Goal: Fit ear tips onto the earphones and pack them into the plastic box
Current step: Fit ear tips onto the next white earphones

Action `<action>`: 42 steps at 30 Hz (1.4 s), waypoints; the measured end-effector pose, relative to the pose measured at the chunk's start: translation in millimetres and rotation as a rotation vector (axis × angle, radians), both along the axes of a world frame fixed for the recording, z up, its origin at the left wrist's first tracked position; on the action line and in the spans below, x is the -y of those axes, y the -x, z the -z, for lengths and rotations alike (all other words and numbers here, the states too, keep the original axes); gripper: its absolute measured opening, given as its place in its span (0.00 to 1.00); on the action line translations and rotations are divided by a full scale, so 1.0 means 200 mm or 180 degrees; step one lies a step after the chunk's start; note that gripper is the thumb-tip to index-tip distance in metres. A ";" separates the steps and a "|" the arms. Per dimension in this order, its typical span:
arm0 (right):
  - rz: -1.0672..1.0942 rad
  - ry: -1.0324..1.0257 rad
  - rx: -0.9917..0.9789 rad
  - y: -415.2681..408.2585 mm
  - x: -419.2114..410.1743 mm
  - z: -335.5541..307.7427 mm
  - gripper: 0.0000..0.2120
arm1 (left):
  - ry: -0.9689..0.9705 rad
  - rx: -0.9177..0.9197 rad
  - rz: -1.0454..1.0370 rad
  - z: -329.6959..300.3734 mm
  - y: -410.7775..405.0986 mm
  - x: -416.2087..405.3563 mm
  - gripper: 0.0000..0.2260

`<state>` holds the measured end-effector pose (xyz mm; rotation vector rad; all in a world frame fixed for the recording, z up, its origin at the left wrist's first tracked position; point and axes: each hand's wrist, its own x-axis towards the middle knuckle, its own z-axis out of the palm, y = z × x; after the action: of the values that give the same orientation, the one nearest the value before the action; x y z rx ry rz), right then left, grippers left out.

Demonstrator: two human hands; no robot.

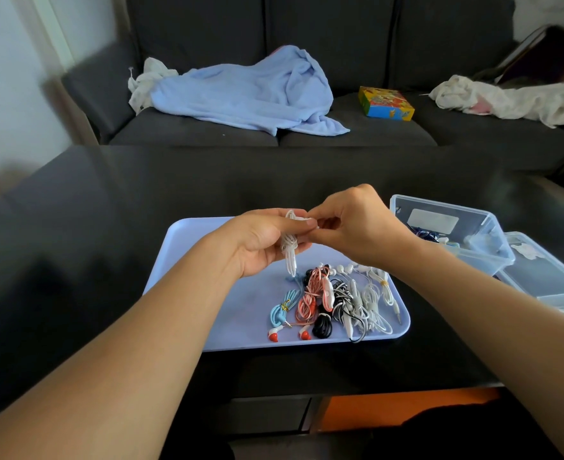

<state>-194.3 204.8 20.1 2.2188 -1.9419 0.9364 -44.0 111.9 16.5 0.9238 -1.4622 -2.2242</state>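
Note:
My left hand (260, 244) grips a coiled white earphone bundle (290, 250) above the lilac tray (187, 257). My right hand (357, 227) pinches the top end of that same bundle with its fingertips; what sits between them is too small to tell. On the tray lie several bundled earphones: a light blue pair (282, 308), a pink pair with red tips (310, 300), a black one (322, 327), and black-and-white and white ones (363, 303). The clear plastic box (446, 234) stands open to the right of the tray with a few earphones inside.
The box's clear lid (546, 277) lies at the right, partly under the box. All of it rests on a dark glossy table (108, 227). Behind is a dark sofa with a blue blanket (250, 91), a colourful box (385, 102) and white cloths (506, 97).

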 end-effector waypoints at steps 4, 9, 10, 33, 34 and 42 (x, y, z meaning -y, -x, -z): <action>-0.0032 -0.0117 -0.0142 -0.01 0.01 -0.01 0.07 | -0.0003 0.0039 0.0022 0.01 0.00 0.01 0.17; 0.0051 -0.0131 -0.0205 0.00 0.02 -0.01 0.12 | 0.0084 0.0195 0.0059 0.02 -0.01 0.02 0.18; 0.0050 -0.0070 -0.0174 0.00 0.02 -0.02 0.12 | 0.0085 0.0211 0.0084 0.02 -0.01 0.01 0.18; 0.0219 0.0098 0.0845 -0.03 -0.01 0.05 0.08 | 0.0324 -0.0086 -0.0065 0.02 -0.03 0.02 0.18; 0.0249 0.0087 0.0943 -0.03 -0.02 0.05 0.09 | 0.0299 -0.0120 -0.0020 0.01 -0.02 0.02 0.17; 0.0200 -0.0032 0.1003 -0.01 -0.03 0.03 0.14 | 0.0145 -0.0220 0.0130 0.00 -0.02 0.04 0.17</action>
<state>-191.4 211.0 14.0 2.1066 -2.1274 1.3388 -39.3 104.8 17.0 0.8018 -1.5071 -2.2188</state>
